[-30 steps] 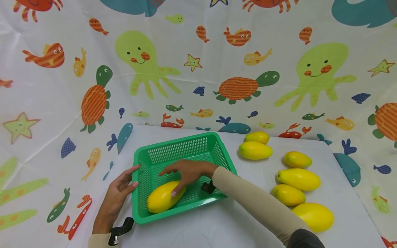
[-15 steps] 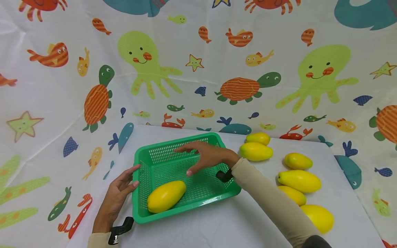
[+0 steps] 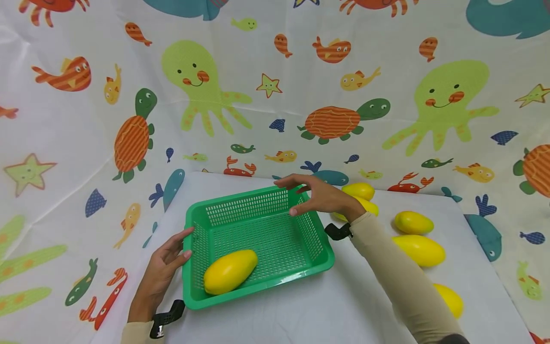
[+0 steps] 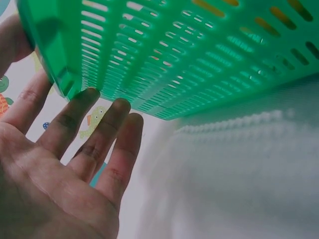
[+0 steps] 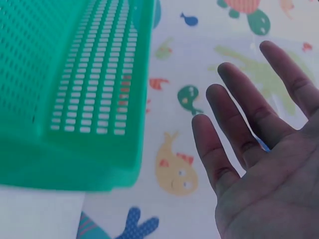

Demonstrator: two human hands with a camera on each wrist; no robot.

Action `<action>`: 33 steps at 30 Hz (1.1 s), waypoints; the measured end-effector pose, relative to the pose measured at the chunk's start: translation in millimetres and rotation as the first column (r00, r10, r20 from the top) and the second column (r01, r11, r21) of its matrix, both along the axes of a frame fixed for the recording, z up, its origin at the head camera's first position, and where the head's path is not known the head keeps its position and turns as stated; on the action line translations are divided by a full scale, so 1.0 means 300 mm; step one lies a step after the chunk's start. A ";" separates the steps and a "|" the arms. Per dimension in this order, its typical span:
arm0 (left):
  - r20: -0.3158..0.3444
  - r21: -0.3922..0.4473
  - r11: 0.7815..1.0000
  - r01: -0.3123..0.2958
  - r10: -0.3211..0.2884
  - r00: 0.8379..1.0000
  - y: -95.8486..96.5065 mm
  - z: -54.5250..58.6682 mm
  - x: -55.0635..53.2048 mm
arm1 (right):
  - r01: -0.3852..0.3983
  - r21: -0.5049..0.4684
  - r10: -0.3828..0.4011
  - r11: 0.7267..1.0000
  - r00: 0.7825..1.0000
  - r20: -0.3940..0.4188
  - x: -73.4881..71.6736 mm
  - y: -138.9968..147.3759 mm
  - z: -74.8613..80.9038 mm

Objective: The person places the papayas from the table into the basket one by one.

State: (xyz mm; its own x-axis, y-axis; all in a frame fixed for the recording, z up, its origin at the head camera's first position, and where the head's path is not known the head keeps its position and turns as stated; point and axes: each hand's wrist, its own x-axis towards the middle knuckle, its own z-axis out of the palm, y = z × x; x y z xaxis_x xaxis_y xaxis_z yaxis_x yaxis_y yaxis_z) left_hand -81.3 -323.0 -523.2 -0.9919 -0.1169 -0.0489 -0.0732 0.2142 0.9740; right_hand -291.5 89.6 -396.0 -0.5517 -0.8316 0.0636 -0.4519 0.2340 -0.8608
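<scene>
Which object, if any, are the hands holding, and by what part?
Nothing appears gripped. The left hand only touches the green basket, at the rim of its left end; the right hand is empty.

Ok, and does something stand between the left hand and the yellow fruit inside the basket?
Yes: the basket's left wall stands between them. The left hand is outside it, and the yellow fruit lies inside.
</scene>
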 end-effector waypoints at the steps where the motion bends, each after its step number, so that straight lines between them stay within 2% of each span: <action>1: -0.001 -0.003 1.000 0.000 0.000 1.000 0.000 -0.001 0.000 | 0.013 -0.002 -0.013 1.000 1.000 0.003 -0.004 0.013 -0.001; 6: -0.007 -0.002 1.000 0.003 -0.003 1.000 0.000 -0.005 0.001 | 0.096 0.006 -0.096 0.995 0.995 0.011 -0.020 0.085 -0.006; 13: -0.007 0.024 1.000 0.003 -0.003 1.000 -0.002 -0.005 0.000 | 0.211 0.016 -0.212 0.977 0.977 0.028 -0.056 0.193 -0.034; 28: 0.014 0.019 1.000 -0.010 0.010 1.000 -0.005 -0.005 0.003 | 0.321 0.072 -0.326 0.944 0.943 0.063 -0.082 0.344 -0.094; 33: 0.013 0.028 1.000 -0.010 0.010 1.000 -0.005 -0.006 0.002 | 0.346 0.105 -0.351 0.932 0.936 0.037 -0.083 0.380 -0.112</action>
